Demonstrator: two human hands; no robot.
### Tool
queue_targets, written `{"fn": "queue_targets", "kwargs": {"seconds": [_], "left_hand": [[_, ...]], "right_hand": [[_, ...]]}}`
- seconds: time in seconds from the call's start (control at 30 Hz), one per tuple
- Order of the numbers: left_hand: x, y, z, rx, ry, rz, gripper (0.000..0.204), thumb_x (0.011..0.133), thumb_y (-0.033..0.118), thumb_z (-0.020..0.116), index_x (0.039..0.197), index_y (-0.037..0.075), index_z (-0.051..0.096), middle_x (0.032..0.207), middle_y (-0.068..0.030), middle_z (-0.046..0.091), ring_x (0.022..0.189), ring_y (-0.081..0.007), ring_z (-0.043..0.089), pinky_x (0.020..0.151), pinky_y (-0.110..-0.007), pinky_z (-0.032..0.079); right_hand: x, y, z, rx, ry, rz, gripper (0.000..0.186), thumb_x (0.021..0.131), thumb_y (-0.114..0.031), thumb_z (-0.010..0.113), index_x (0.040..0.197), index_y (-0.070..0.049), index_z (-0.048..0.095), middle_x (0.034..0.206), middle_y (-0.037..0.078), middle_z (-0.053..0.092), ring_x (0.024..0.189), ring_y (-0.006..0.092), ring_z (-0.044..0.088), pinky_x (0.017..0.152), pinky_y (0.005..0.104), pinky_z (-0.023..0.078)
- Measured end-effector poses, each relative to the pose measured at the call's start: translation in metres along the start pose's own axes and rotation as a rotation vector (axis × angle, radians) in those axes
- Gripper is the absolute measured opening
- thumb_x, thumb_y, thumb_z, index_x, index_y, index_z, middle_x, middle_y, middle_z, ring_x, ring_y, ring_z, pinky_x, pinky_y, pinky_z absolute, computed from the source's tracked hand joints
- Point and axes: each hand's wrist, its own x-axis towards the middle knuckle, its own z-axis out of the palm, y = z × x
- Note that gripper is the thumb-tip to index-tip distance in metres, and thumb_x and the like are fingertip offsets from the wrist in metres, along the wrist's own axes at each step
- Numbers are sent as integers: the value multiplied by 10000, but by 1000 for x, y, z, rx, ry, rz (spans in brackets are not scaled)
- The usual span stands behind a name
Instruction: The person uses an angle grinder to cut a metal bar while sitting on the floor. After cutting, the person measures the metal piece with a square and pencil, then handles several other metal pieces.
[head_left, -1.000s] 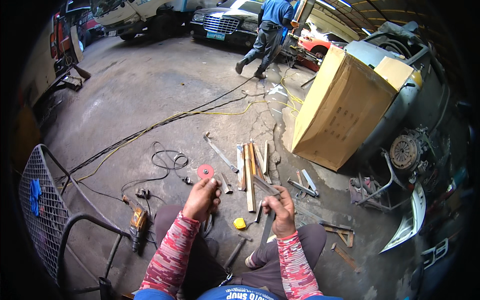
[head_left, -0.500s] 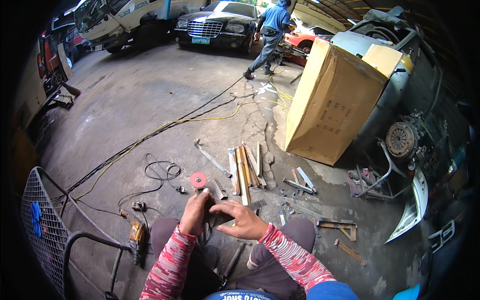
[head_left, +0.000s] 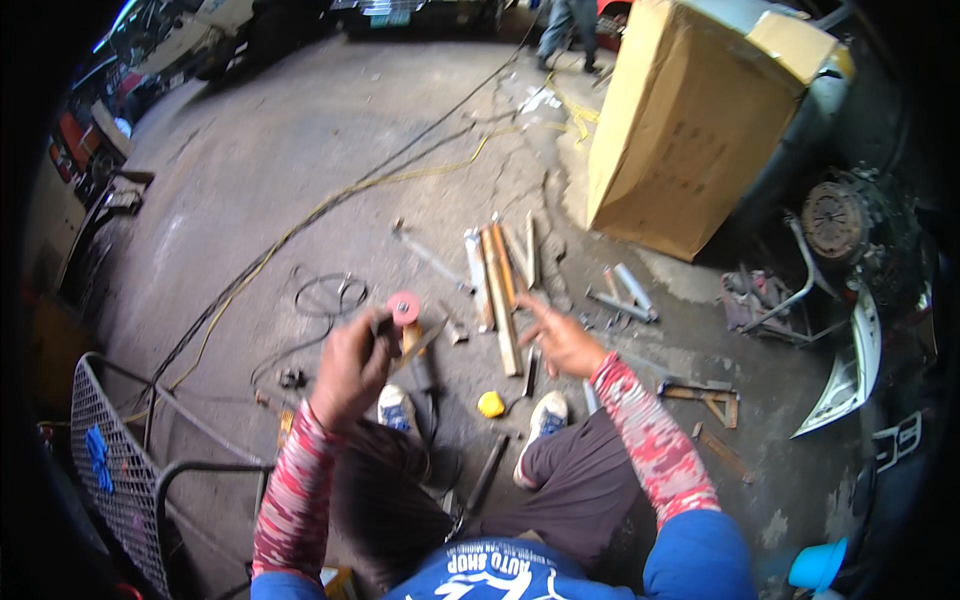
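My left hand (head_left: 352, 368) is closed, fingers pinched around a flat metal piece (head_left: 422, 344) that sticks out to the right, blurred by motion. Just beyond it on the floor lies an angle grinder (head_left: 425, 372) with a red disc (head_left: 404, 307). My right hand (head_left: 560, 340) is empty, its fingers apart and stretched forward over the floor beside a bundle of metal bars (head_left: 497, 305). Between my shoes sits a yellow tape measure (head_left: 490, 404). A dark-handled tool (head_left: 488, 474) lies nearer to me.
A tall cardboard box (head_left: 690, 130) stands at the far right. Metal offcuts (head_left: 632, 290) and a welded bracket (head_left: 702, 395) lie to the right. Black and yellow cables (head_left: 330, 205) cross the floor. A mesh-backed metal chair (head_left: 115, 470) is at left, another person (head_left: 570, 30) at the back.
My hands have come apart: the left keeps the metal piece, while the right has let go and moved right and forward. The view has tilted down, showing my shoes and the tape measure.
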Motion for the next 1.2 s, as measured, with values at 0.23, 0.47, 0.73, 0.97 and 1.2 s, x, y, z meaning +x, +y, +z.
{"fn": "queue_targets", "kwargs": {"seconds": [0.23,0.47,0.73,0.97,1.2], "left_hand": [[19,-26,33,-364,119,-585,312,1131,286,569,965,29,630,792,1,604,702,-80,547,629,-263,442],[32,-15,79,45,-532,-396,159,952,163,700,1000,43,608,792,-214,655,746,-448,679,642,-522,528],[92,-61,80,3,-567,-845,145,894,99,709,999,40,627,848,-222,656,826,-467,663,716,-511,518],[139,-112,82,93,-556,-827,154,896,119,725,961,44,607,827,-200,644,796,-438,662,684,-491,516],[164,-135,74,79,-454,-800,149,890,112,736,952,53,615,815,-182,638,744,-419,658,658,-470,516]], "right_hand": [[72,93,-13,-472,142,44,643,889,-111,614,1520,-47,508,1376,270,655,1232,411,666,1088,459,500],[147,142,-33,-352,-117,241,517,913,-279,744,1361,-48,630,1150,222,749,1114,394,709,977,478,546],[323,259,64,-319,232,306,341,883,-274,784,1150,-64,754,1032,213,771,1032,410,731,934,489,577],[462,272,63,-465,443,149,321,840,-233,821,1108,-68,759,1156,174,734,1149,385,654,1009,486,520],[544,272,69,-656,392,137,393,826,-226,847,1153,-46,724,1211,171,690,1229,369,622,1028,494,520]]}}
